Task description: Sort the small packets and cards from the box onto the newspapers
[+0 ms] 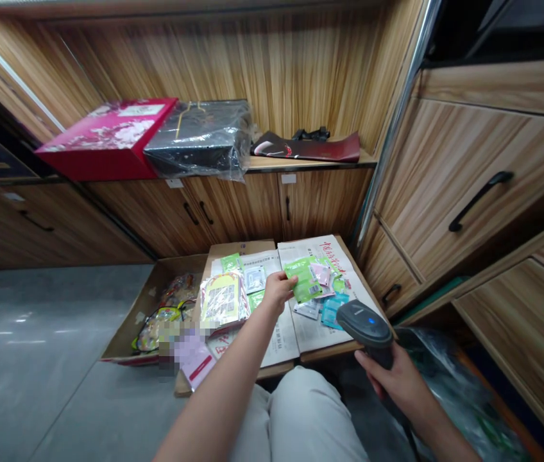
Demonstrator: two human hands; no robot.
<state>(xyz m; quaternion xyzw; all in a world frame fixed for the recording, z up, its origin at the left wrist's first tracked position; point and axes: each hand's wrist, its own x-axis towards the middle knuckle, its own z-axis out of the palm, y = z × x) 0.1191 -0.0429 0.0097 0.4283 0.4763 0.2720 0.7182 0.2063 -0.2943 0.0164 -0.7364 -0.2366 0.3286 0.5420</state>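
My left hand (278, 290) is stretched forward and pinches the edge of a green packet (303, 280) that lies among several small packets on newspaper (317, 330). My right hand (397, 378) is low at the right, wrapped round the grip of a dark barcode scanner (364, 324) whose blue light shows on top. A stack of yellow-green packets (224, 301) sits just left of my left hand. The newspaper covers flattened cardboard (233, 249) on the floor in front of my knees.
An open cardboard box (154, 292) with colourful packets stands left of the newspaper. Wooden cabinets line the back and right, with a black drawer handle (478, 200). On the shelf above sit a red gift box (108, 138), a plastic-wrapped black box (199, 138) and a dark red bag (310, 147).
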